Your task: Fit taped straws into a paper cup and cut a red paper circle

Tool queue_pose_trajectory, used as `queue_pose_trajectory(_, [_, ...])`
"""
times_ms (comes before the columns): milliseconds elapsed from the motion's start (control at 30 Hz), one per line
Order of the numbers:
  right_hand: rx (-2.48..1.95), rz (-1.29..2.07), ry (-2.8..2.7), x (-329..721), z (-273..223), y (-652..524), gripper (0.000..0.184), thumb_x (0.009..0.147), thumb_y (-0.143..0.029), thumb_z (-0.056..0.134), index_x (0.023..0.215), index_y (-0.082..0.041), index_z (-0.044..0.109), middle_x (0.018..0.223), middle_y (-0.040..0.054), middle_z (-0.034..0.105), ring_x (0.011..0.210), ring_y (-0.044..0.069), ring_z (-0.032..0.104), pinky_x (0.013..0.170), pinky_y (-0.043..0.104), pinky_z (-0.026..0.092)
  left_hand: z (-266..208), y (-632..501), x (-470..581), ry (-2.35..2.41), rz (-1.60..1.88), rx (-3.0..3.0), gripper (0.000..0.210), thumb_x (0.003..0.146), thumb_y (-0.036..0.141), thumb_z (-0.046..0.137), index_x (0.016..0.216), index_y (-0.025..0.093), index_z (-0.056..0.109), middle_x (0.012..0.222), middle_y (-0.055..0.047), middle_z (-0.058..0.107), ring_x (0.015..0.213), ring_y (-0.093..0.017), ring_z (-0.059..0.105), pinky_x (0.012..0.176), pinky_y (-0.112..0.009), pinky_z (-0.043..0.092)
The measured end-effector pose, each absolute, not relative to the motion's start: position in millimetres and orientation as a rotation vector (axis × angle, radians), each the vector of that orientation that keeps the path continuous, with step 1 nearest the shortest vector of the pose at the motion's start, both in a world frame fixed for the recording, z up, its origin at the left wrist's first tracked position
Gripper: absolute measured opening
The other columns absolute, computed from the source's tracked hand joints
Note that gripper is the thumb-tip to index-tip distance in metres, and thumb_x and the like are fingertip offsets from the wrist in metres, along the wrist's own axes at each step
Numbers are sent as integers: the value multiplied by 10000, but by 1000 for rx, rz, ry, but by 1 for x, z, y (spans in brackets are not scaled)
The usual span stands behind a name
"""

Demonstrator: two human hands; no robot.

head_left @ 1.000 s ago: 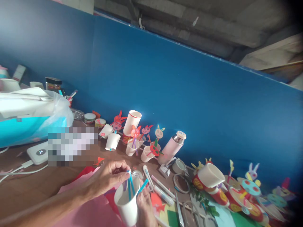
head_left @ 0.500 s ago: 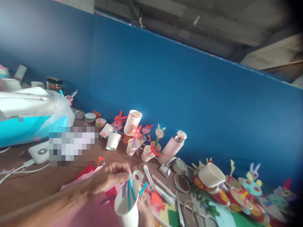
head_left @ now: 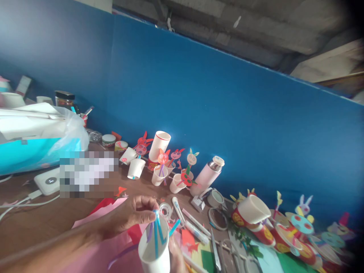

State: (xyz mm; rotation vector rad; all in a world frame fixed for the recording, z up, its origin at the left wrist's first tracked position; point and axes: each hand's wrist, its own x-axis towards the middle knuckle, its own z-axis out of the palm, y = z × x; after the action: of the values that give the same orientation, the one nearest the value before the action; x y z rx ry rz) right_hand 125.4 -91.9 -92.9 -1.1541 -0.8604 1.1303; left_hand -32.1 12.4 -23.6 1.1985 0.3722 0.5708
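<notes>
A white paper cup (head_left: 155, 259) is upright at the bottom centre. My right hand (head_left: 176, 258) is wrapped round its right side, partly hidden behind it. Thumb and fingers of my left hand (head_left: 143, 212) pinch the upper ends of narrow blue strips (head_left: 156, 235) above the cup's mouth. One blue strip bends at the far inner wall, and a blue end (head_left: 174, 226) sticks out past the rim on the right. A purple strip (head_left: 150, 232) also hangs inside, and a purple length (head_left: 122, 256) curls outside to the left. Whether they are straws or paper is unclear.
Pink paper (head_left: 99, 250) lies under my left arm. Behind are paper cups with rabbit-face cutouts (head_left: 175, 154) and a pink thermos (head_left: 207, 176). To the right lie a marker (head_left: 196, 232), scissors (head_left: 215, 252) and decorated cups (head_left: 301, 227). A power bank (head_left: 47, 182) is at left.
The cup has shifted slightly right. The blue strip inside now bends more sharply, and the purple length outside reaches further down to the left. My left hand keeps its pinch.
</notes>
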Motion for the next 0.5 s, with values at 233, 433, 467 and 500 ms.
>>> queue_pose_trajectory(233, [-1198,1132,-777,126,-92,-90,216,619,-403,648,830,-433,679,920,-8,729,1052,352,604,889,495,487,-23,10,-29,431,605,1238,298,685,441,717,744,155,652,640,19,587,602,-117,502,605,-229,370])
queue_pose_trajectory(433, [-1136,1185,-787,112,-92,-94,275,730,-467,588,989,-395,647,996,1,709,1020,340,619,842,506,515,-27,13,-28,394,620,1278,313,673,432,728,764,145,642,664,34,540,590,-91,462,586,-209,364])
queue_pose_trajectory(467, [-1119,1175,-810,110,-91,-94,312,782,-473,568,1057,-336,626,1026,25,692,989,312,633,818,492,523,-29,14,-28,392,618,1291,307,674,425,730,757,144,637,664,32,542,592,-94,473,586,-213,374])
queue_pose_trajectory(500, [-1108,1163,-834,108,-90,-94,340,833,-459,546,1112,-271,596,1054,47,668,958,274,638,800,467,527,-30,14,-27,387,620,1303,300,678,420,727,744,144,631,660,28,544,593,-101,487,584,-219,387])
